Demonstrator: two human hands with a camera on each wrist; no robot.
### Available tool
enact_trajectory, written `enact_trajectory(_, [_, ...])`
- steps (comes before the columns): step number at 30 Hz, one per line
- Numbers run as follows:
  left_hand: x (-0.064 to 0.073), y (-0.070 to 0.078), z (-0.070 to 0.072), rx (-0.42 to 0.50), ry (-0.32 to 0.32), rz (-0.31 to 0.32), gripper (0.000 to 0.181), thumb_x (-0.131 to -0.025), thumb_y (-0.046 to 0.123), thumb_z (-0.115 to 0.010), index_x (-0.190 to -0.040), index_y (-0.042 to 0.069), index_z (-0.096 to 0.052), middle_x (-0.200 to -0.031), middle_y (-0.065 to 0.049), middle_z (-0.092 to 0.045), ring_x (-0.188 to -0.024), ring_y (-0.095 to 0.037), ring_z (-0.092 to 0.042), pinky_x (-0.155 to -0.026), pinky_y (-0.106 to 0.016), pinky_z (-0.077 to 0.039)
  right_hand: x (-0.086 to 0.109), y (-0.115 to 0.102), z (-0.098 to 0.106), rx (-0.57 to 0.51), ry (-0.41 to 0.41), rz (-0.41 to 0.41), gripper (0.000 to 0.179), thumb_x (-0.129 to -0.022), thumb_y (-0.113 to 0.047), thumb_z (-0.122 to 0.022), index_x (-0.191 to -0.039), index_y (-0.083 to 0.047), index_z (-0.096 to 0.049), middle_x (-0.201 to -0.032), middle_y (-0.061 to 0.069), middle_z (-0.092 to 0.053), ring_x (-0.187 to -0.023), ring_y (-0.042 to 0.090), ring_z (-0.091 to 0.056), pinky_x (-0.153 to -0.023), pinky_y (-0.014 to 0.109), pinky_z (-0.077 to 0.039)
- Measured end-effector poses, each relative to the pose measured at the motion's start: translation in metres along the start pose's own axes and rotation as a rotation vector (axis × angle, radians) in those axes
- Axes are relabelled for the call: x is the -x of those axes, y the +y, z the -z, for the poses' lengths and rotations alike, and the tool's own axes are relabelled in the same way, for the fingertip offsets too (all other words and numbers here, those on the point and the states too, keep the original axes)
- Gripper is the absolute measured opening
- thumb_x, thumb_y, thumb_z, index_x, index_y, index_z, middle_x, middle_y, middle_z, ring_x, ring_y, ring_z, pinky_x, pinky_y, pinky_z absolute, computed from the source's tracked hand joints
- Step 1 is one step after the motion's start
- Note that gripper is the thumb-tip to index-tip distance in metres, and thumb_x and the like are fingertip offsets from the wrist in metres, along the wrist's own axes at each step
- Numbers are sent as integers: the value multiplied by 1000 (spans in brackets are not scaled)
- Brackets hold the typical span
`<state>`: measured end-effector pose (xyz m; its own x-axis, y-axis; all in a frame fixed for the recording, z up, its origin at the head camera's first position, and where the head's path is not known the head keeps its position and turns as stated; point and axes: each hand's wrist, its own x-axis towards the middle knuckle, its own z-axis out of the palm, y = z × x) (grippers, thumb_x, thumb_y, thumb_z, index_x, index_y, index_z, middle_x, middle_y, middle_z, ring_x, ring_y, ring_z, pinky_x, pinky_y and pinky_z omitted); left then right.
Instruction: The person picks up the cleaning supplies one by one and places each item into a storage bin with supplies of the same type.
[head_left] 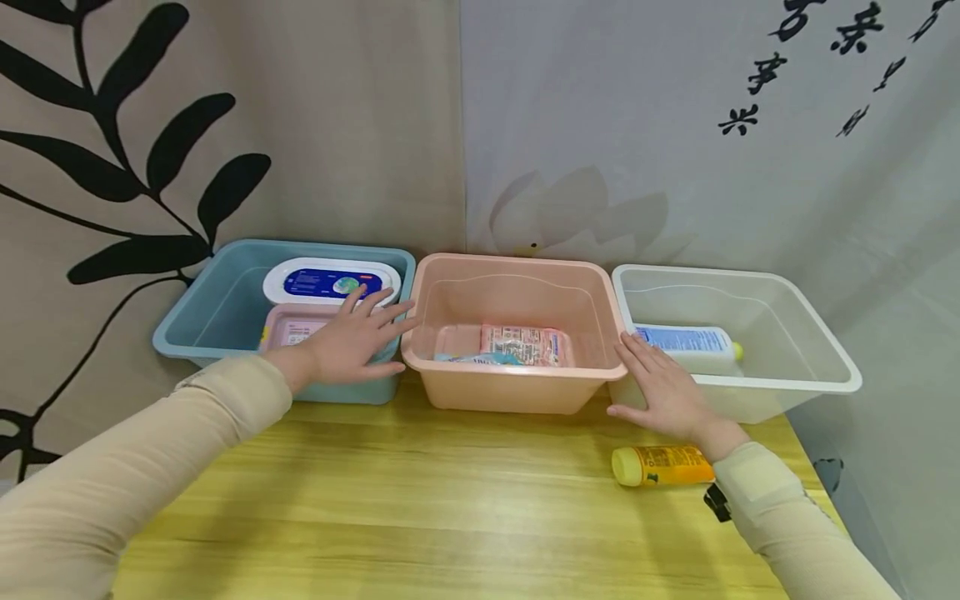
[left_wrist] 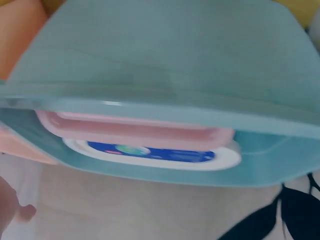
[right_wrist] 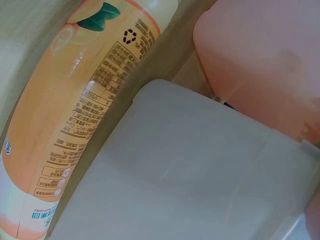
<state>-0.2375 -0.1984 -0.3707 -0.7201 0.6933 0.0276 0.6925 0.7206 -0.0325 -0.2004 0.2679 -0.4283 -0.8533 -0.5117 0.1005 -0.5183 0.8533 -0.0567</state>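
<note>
Bin of peach-pink plastic (head_left: 510, 393), rectangular with a rolled rim, stands on a yellow wood-grain table (head_left: 412, 500); a pink-and-white printed soft packet (head_left: 525, 343) and a light-blue packet (head_left: 491, 359) lie inside it. Left of the peach bin stands a rectangular blue plastic bin (head_left: 345, 393) with a white round-ended case (head_left: 296, 282) bearing a dark-blue label, and a pink plastic case (head_left: 296, 323). The left hand (head_left: 348, 337), fingers straight and spread, is over the blue bin's side nearest the peach bin; whether it touches either rim I cannot tell. Right of the peach bin, a rectangular off-white plastic bin (head_left: 787, 333) contains a white blue-labelled bottle (head_left: 690, 346) on its side. The right hand (head_left: 663, 392), fingers extended, is just beside the peach bin's right rim, over the off-white bin's near corner. An orange cylindrical bottle (head_left: 671, 465) with a yellow cap lies in front of the peach bin, towards its right.
</note>
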Motion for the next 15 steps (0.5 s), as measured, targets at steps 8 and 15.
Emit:
enact_trajectory(8, [-8, 20, -3, 38, 35, -13, 74, -88, 52, -54, -149, 21, -26, -155, -10, -25, -141, -42, -14, -111, -65, -3, 0, 0, 1, -6, -11, -9, 95, -79, -54, -64, -147, -2, -23, -155, 18, -18, -143, 36, -19, -114, 50, -21])
enact_trajectory(15, [-9, 27, -7, 81, 56, -22, 72, -88, 48, -57, -148, 22, -28, -157, -7, -19, -142, -41, -12, -111, -64, -3, 1, 0, 1, -8, -15, -6, 95, -81, -58, -60, -148, -2, -22, -155, 18, -18, -143, 36, -18, -114, 49, -21])
